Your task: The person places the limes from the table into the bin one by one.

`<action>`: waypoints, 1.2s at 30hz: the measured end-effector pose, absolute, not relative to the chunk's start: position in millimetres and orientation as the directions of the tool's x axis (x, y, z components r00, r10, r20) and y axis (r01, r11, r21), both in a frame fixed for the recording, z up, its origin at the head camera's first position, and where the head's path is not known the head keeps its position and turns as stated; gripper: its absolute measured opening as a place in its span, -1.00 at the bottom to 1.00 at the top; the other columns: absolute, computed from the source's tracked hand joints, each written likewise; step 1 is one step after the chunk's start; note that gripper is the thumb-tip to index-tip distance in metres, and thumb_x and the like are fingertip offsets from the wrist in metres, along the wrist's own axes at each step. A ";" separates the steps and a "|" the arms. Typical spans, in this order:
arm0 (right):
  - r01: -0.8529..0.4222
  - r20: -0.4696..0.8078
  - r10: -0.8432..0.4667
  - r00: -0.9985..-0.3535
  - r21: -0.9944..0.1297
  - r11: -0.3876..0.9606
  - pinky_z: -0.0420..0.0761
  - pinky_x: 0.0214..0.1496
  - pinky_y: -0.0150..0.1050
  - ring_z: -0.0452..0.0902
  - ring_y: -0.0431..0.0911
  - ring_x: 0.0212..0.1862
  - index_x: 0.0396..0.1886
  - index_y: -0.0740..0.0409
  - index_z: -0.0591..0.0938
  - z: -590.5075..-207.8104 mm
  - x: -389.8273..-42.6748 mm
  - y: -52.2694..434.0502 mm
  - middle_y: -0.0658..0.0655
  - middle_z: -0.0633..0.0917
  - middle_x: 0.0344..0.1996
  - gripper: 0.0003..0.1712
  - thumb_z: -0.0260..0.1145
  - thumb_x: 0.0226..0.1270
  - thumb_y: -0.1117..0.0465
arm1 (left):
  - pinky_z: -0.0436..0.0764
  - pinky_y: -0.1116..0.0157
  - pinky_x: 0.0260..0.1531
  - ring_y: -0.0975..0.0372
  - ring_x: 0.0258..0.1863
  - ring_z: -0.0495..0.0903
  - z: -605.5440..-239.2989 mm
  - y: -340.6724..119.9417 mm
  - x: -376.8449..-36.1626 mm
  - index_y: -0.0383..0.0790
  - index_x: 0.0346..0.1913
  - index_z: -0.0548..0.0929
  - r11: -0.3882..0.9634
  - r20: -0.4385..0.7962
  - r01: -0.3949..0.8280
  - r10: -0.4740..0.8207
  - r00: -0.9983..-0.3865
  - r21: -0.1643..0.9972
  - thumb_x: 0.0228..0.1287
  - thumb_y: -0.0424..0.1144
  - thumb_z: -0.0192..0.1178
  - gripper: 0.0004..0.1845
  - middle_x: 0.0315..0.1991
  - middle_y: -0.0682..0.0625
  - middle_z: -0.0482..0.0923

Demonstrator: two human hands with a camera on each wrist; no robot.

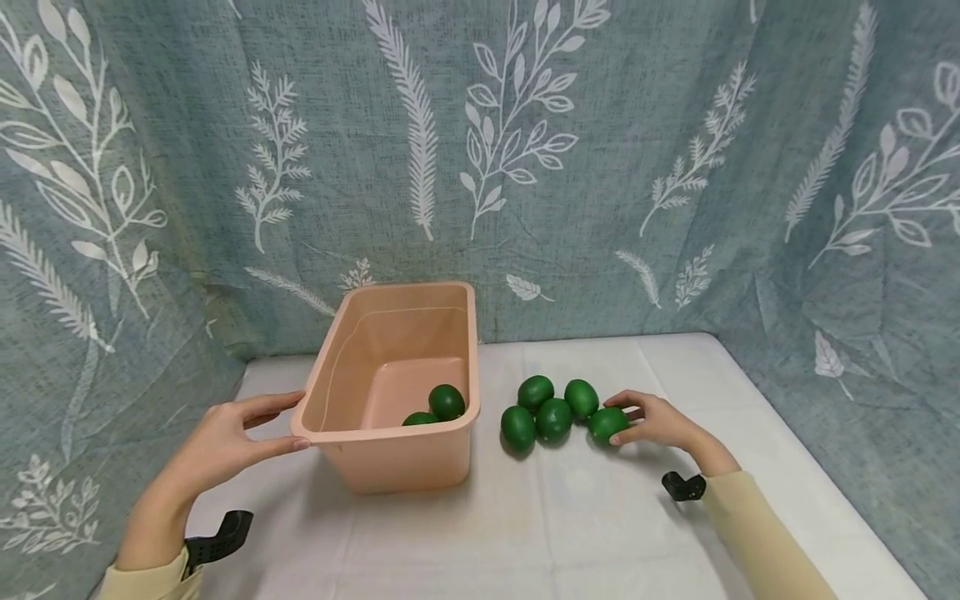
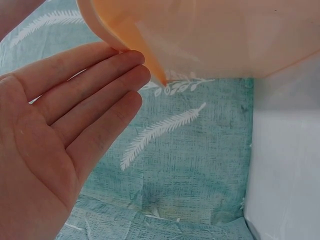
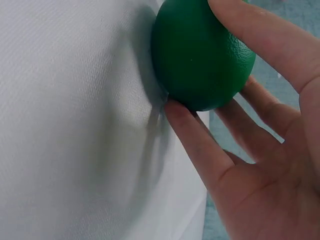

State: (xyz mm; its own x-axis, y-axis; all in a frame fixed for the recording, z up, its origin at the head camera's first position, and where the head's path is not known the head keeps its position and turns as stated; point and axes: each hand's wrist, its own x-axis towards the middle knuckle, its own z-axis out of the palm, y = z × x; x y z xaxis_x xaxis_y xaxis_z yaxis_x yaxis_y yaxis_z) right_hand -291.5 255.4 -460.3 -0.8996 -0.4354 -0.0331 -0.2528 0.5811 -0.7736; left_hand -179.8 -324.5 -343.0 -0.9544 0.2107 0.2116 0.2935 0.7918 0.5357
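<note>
A peach plastic bin (image 1: 397, 462) stands left of the middle in the head view, with two dark green limes (image 1: 447, 402) at its near right inside corner. At its front left corner is my left hand (image 1: 232, 442), its straight fingers and thumb touching the rim. The left wrist view has the straight fingertips (image 2: 132, 59) against the rim. To the right, my right hand (image 1: 656, 423) holds a green lime (image 1: 606, 426) between thumb and fingers. In the right wrist view this lime (image 3: 200, 55) is close over the white cloth, with fingers on both sides of it.
Several more limes (image 1: 553, 419) lie clustered on the white table cloth (image 1: 585, 517), between the bin and my right hand. A teal curtain (image 1: 600, 183) with white leaf prints hangs behind the table and at both sides.
</note>
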 end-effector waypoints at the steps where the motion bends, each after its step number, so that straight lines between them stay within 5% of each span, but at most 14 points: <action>1: -0.243 -0.036 -0.423 -0.906 -0.772 0.587 0.61 0.04 -0.01 0.52 0.21 0.11 0.17 0.13 0.52 -460.9 -291.6 255.5 0.30 0.50 0.17 -0.29 0.53 0.00 0.03 | 0.53 0.54 -0.05 -0.03 0.15 0.52 -342.8 -324.3 -180.0 0.02 0.23 0.54 0.791 0.211 0.293 0.211 -0.955 0.538 0.04 0.10 0.39 -0.35 0.16 0.03 0.55; 11: -0.211 -0.047 -0.374 -0.926 -0.756 0.619 0.60 0.03 0.00 0.53 0.18 0.08 0.15 0.11 0.53 -457.3 -287.2 261.3 0.27 0.51 0.15 -0.29 0.53 -0.02 -0.02 | 0.60 0.12 0.02 -0.10 0.16 0.50 -340.4 -322.9 -180.4 -0.02 0.24 0.54 0.792 0.211 0.297 0.215 -0.954 0.533 0.04 0.10 0.38 -0.34 0.16 -0.02 0.55; 23: -0.271 0.013 -0.393 -0.920 -0.745 0.609 0.62 0.04 -0.06 0.53 0.20 0.08 0.19 0.21 0.49 -433.4 -282.6 268.3 0.30 0.52 0.13 -0.28 0.49 0.06 0.00 | 0.60 0.13 0.02 -0.10 0.15 0.51 -339.0 -323.5 -180.8 -0.03 0.23 0.54 0.798 0.210 0.294 0.213 -0.954 0.526 0.04 0.11 0.39 -0.33 0.15 -0.02 0.56; 36: -0.334 0.058 -0.436 -0.898 -0.736 0.589 0.63 0.07 -0.12 0.53 0.16 0.11 0.17 0.10 0.51 -403.9 -295.4 243.3 0.23 0.52 0.15 -0.29 0.50 0.03 -0.05 | 0.57 0.01 0.05 -0.11 0.13 0.53 -342.4 -323.6 -181.2 -0.06 0.24 0.54 0.789 0.214 0.314 0.235 -0.948 0.528 0.06 0.10 0.38 -0.34 0.16 -0.03 0.55</action>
